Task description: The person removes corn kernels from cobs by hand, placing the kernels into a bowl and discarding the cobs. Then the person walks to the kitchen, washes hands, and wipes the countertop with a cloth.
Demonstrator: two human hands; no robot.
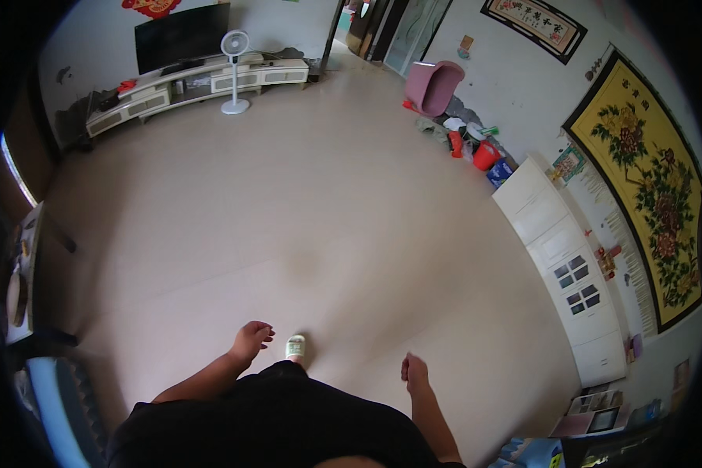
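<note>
My left hand (253, 342) hangs in front of my body with its fingers loosely bent and slightly apart, and nothing shows in it. On the other side, my right hand (416, 371) hangs with its fingers curled in, and no thing shows in them. Neither hand touches anything. Below and between them, a pale green slipper (295, 345) on one foot shows on the beige floor (304, 210), nearer to the left hand.
A low white TV stand (281, 76) with a television (181, 37) and a white standing fan (235, 74) is far left. A pink tub (434, 87), a red bucket (487, 156) and white cabinets (558, 249) line the right wall. At left stand a table (28, 265) and blue seat (58, 405).
</note>
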